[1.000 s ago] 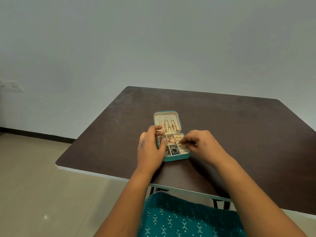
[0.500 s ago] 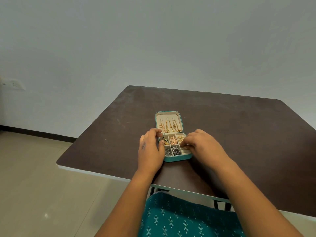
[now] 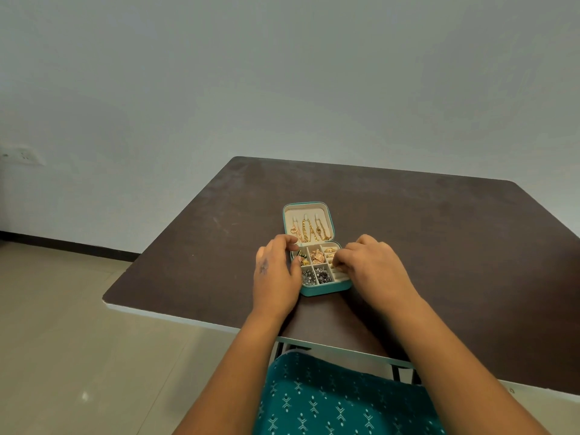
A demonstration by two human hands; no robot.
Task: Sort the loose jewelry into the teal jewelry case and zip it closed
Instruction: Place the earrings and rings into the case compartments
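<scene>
The teal jewelry case (image 3: 326, 288) lies open on the dark table (image 3: 439, 233), near the front edge, its lid (image 3: 307, 211) folded flat away from the person. Gold chains (image 3: 309, 232) hang from pegs against the lid's cream lining. The lower half is split into small compartments: a green and gold piece (image 3: 303, 258) far left, a rose-gold cluster (image 3: 317, 257) in the middle, gold rings (image 3: 329, 252) far right, and dark beaded pieces (image 3: 317, 275) in the two nearer cells.

The left hand (image 3: 276, 274) rests against the case's left side, fingers curved over the far left corner and thumb at the left rim, a loose hold on the case. The right hand (image 3: 373, 268) sits at the right side, its fingertips (image 3: 337, 262) bunched down into the right-hand ring section; whether that grip pinches anything I cannot tell, since the fingers cover the spot.

No brand, label or writing shows on the case. A patterned teal garment (image 3: 339, 403) covers the person's lap below the table edge.
</scene>
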